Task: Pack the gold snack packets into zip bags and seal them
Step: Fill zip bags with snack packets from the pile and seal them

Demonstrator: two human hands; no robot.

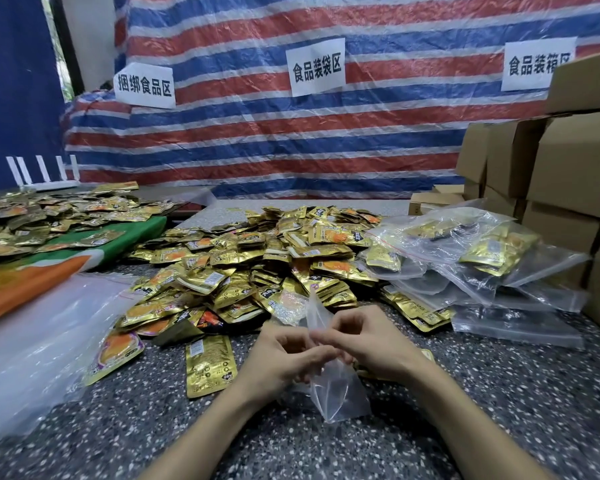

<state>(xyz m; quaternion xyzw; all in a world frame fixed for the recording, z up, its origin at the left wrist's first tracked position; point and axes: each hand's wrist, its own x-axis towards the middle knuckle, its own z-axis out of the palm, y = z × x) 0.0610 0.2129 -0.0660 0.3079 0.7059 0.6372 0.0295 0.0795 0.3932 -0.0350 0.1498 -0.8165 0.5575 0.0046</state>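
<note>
Both hands hold one clear, empty zip bag (336, 386) just above the speckled table, close to me. My left hand (284, 358) pinches one side of its mouth and my right hand (364, 337) pinches the other, fingers curled. Part of the bag sticks up between the hands and the rest hangs below them. A big heap of gold snack packets (257, 258) lies right behind the hands. One gold packet (210, 365) lies flat just left of my left hand.
Filled zip bags (471, 265) are piled at the right, with cardboard boxes (561, 181) behind them. A stack of empty clear bags (42, 341) lies at the left. More gold packets (49, 216) cover a green and orange cloth at far left.
</note>
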